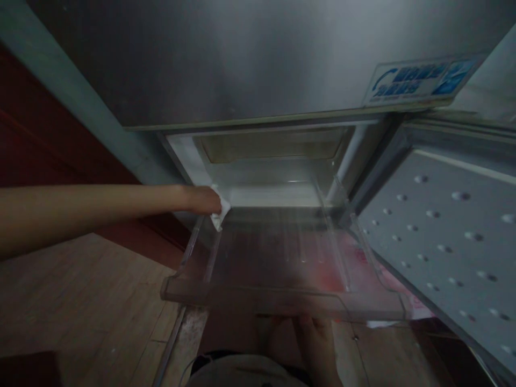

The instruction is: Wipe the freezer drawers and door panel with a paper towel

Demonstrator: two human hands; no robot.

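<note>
A clear drawer (274, 301) is pulled out of a refrigerator compartment (266, 177). My left hand (205, 200) is closed on a white cloth or tissue (220, 214), which touches the drawer's left side wall near the back. Below the drawer's front edge, my right hand (312, 325) is partly seen behind the clear plastic, close to the front rim. Its fingers are too dim and blurred to make out. Inside, the drawer shows only its ribbed, see-through bottom.
The lower door (443, 236) stands wide open on the right, its inner face dotted with bumps. Above is the closed upper door (242, 59) with a blue label. A red wooden panel (60, 145) is at left, and pink-and-white packaging (415, 303) lies below right.
</note>
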